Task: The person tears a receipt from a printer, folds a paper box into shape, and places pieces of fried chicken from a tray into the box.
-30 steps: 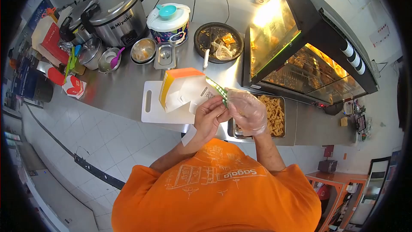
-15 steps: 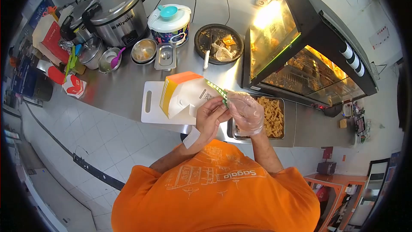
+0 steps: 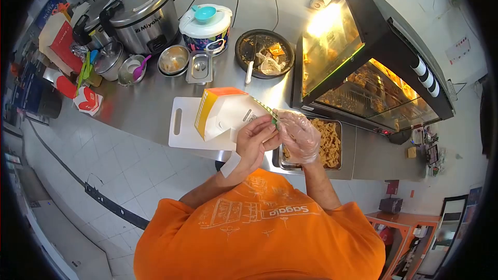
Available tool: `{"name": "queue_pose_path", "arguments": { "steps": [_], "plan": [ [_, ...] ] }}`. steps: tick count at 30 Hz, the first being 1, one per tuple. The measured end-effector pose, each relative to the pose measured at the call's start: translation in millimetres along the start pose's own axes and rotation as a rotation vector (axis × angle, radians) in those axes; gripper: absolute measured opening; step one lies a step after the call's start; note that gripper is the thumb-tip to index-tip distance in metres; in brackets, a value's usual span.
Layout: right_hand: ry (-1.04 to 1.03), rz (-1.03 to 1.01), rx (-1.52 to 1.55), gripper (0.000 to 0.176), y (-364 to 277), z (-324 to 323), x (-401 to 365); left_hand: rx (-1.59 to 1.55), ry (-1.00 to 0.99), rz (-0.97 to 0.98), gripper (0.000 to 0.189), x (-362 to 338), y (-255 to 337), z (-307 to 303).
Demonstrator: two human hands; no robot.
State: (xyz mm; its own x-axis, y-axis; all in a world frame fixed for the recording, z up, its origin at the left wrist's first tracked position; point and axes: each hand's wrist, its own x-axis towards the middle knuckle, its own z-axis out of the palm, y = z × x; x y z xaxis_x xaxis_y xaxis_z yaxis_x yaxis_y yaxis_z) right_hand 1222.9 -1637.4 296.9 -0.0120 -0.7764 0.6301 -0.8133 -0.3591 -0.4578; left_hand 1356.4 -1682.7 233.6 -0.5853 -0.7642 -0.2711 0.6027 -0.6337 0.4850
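A white, orange and yellow cardboard food box [image 3: 224, 109] is tilted in front of me above a white cutting board [image 3: 179, 129]. My left hand [image 3: 253, 142] is bare and closed, pinching the near right edge of the box. Wearing a clear plastic glove, my right hand [image 3: 299, 136] is closed on the same corner, by a green patterned flap [image 3: 263, 107]. The fingers of both hands meet there, and the glove partly hides the fold. Behind my right hand lies a metal tray [image 3: 341, 148] of fried, golden-brown pieces [image 3: 327, 142].
A lit glass food warmer [image 3: 373, 67] stands at the back right. Farther back are a round dark tray [image 3: 248, 65] with a knife [image 3: 250, 70], a patterned container [image 3: 205, 41], steel bowls [image 3: 174, 61] and a large rice cooker [image 3: 148, 26]. Folded red-white boxes [image 3: 89, 101] sit left.
The box has tilted slightly, so its green patterned flap shows more edge-on. Both hands keep hold of the same corner, with only a small shift of the fingers.
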Motion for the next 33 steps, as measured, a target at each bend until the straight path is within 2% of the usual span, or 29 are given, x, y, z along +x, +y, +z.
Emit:
{"name": "queue_pose_path", "arguments": {
  "steps": [2, 8, 11, 14, 17, 20, 23, 26, 29, 32, 33],
  "plan": [
    [-0.024, -0.005, 0.004, 0.017, 3, -1, -1, -0.014, 0.003, -0.021, 0.030, 1, 5, 3],
    [-0.078, -0.204, 0.074, 0.026, 16, -3, 0, 0.100, -0.009, -0.013, 0.027, 5, 8, 3],
    [-0.199, -0.153, 0.023, 0.031, 20, -7, -1, 0.096, 0.019, -0.010, 0.027, 9, 8, 2],
    [-0.200, -0.184, 0.065, 0.032, 29, -4, -2, 0.092, 0.018, -0.003, 0.031, 11, 11, 2],
    [-0.252, -0.240, -0.039, 0.031, 24, -10, 12, 0.110, 0.036, 0.005, 0.031, 14, 13, -3],
    [-0.234, -0.148, 0.031, 0.016, 25, -3, 7, 0.089, 0.074, 0.002, 0.034, 16, 22, -1],
    [-0.228, 0.129, 0.150, 0.014, 21, 2, -2, 0.047, 0.162, 0.005, 0.036, 14, 20, 2],
    [-0.146, 0.056, 0.205, 0.017, 35, 9, -5, 0.080, 0.108, 0.051, 0.038, 13, 21, 0],
    [-0.057, 0.534, 0.486, 0.015, 23, 23, -15, 0.179, -0.003, 0.158, 0.037, 18, 6, -10],
    [-0.016, 0.520, 0.566, 0.020, 17, 26, -16, 0.151, -0.014, 0.177, 0.036, 19, 4, -16],
    [-0.036, 0.413, 0.462, 0.020, 16, 24, -14, 0.155, -0.017, 0.151, 0.035, 18, 6, -16]
  ]
}}
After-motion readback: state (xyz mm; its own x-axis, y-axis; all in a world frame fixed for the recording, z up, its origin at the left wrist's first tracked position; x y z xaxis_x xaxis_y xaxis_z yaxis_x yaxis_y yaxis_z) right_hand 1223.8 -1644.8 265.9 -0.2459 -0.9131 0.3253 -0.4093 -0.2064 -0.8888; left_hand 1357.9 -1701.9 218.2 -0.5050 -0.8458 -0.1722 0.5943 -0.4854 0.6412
